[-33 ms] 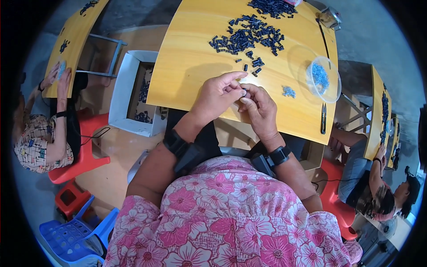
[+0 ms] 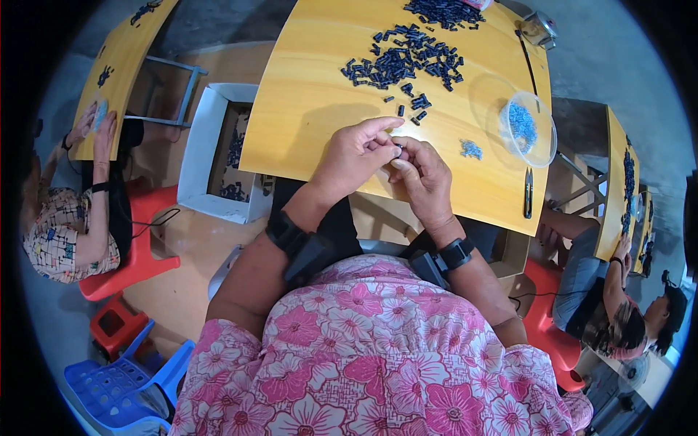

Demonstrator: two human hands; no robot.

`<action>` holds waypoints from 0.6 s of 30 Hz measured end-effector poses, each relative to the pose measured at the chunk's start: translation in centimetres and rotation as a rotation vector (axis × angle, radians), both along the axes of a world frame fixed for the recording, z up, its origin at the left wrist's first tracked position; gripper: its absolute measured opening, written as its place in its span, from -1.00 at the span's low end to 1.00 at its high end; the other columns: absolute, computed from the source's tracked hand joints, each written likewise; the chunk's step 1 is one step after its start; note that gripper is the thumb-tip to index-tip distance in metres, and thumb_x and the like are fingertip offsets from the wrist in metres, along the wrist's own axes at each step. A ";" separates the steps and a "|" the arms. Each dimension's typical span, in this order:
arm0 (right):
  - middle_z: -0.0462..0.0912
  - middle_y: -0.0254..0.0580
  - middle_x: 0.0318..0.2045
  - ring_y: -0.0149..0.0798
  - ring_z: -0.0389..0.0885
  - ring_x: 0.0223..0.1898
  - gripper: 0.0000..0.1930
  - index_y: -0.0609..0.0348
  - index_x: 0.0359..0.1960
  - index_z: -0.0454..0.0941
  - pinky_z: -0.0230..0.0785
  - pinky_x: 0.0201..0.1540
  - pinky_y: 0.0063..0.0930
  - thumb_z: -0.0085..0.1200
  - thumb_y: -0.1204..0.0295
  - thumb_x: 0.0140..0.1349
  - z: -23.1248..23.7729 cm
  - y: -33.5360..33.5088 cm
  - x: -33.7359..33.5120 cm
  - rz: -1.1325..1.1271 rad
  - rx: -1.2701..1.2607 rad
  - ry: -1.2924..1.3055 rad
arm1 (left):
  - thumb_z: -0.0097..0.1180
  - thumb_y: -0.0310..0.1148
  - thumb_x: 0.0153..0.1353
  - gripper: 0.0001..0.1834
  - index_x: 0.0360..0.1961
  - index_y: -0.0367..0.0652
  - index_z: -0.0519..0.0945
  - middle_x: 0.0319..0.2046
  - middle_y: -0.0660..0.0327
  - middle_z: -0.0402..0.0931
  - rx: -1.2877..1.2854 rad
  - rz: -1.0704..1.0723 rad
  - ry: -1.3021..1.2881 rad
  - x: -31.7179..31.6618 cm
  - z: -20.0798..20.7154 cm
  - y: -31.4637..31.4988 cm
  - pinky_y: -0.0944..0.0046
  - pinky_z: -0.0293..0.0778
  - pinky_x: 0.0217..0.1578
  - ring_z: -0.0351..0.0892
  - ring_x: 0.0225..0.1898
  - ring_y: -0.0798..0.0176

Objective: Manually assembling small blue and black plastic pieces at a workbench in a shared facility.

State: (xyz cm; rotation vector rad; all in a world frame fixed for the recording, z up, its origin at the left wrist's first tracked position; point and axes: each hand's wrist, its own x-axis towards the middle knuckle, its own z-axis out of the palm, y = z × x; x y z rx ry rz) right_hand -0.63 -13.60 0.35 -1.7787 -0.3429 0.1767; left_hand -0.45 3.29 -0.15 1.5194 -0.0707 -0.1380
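Observation:
My left hand (image 2: 354, 161) and my right hand (image 2: 423, 176) meet over the table's near edge. Between their thumbs and fingertips they pinch a small black piece (image 2: 398, 148), mostly covered by the fingers. Just beyond the hands lie several loose short black cylinders (image 2: 419, 102), and farther back is a large heap (image 2: 396, 65) of the same kind. To the right of my right hand sits a little pile of small clear-blue pieces (image 2: 471, 149). More blue pieces (image 2: 521, 125) fill part of a clear round plastic tub (image 2: 547, 145).
Black-handled snips (image 2: 528, 195) lie at the right edge of the yellow table (image 2: 291, 116), with a metal cup (image 2: 539, 30) at the far corner. A white box (image 2: 200, 149) with black pieces stands on the left. People sit at side tables; a blue chair (image 2: 109, 385) stands lower left.

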 end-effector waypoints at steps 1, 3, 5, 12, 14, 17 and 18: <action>0.55 -0.21 -0.35 -0.37 0.59 -0.42 -0.71 0.26 0.04 0.52 0.47 -0.28 -0.50 0.08 0.59 0.28 -0.2 0.0 0.0 -0.014 0.008 0.005 | 0.11 -0.57 0.27 -0.52 0.24 -0.28 0.46 -0.28 0.29 0.61 0.010 -0.008 -0.002 0.0 -0.1 0.1 0.48 0.50 -0.17 0.55 -0.25 0.53; 0.54 -0.20 -0.35 -0.34 0.59 -0.39 -0.70 0.24 0.04 0.54 0.47 -0.26 -0.47 0.11 0.57 0.26 -0.7 -0.2 0.1 -0.015 -0.034 -0.052 | 0.09 -0.58 0.28 -0.52 0.24 -0.28 0.47 -0.28 0.29 0.62 0.021 -0.016 -0.007 0.1 -0.1 0.2 0.47 0.50 -0.17 0.56 -0.25 0.52; 0.54 -0.19 -0.35 -0.31 0.60 -0.36 -0.69 0.21 0.03 0.56 0.47 -0.24 -0.45 0.14 0.56 0.23 -0.7 -0.3 0.2 -0.016 -0.078 -0.107 | 0.09 -0.58 0.28 -0.54 0.23 -0.29 0.48 -0.26 0.28 0.62 0.037 -0.011 0.017 0.1 0.0 0.2 0.47 0.51 -0.17 0.58 -0.24 0.51; 0.56 -0.14 -0.36 -0.22 0.60 -0.33 -0.65 0.16 0.03 0.57 0.47 -0.22 -0.40 0.19 0.53 0.18 -0.5 0.0 0.2 -0.022 -0.135 -0.156 | 0.12 -0.50 0.26 -0.56 0.19 -0.27 0.53 -0.36 0.30 0.60 -0.036 0.026 -0.020 0.4 -0.9 0.4 0.48 0.54 -0.23 0.56 -0.32 0.52; 0.56 -0.13 -0.36 -0.21 0.60 -0.33 -0.66 0.16 0.02 0.57 0.47 -0.23 -0.39 0.20 0.53 0.17 -0.8 0.0 0.2 -0.027 -0.145 -0.174 | 0.12 -0.48 0.26 -0.56 0.18 -0.28 0.53 -0.36 0.31 0.59 -0.036 0.018 -0.002 0.4 -0.8 0.4 0.48 0.53 -0.23 0.56 -0.31 0.52; 0.55 -0.12 -0.34 -0.19 0.60 -0.32 -0.67 0.15 0.02 0.56 0.47 -0.23 -0.38 0.19 0.51 0.19 -1.0 0.2 0.1 -0.033 -0.137 -0.189 | 0.13 -0.47 0.26 -0.57 0.17 -0.28 0.54 -0.36 0.30 0.59 -0.007 0.018 0.005 0.4 -0.6 0.4 0.47 0.53 -0.23 0.56 -0.31 0.51; 0.56 -0.11 -0.33 -0.18 0.60 -0.31 -0.68 0.15 0.03 0.55 0.47 -0.22 -0.37 0.18 0.49 0.21 -0.9 0.3 0.1 -0.029 -0.148 -0.187 | 0.13 -0.47 0.26 -0.57 0.17 -0.28 0.54 -0.36 0.30 0.59 -0.007 0.020 0.005 0.4 -0.6 0.5 0.47 0.53 -0.23 0.56 -0.31 0.51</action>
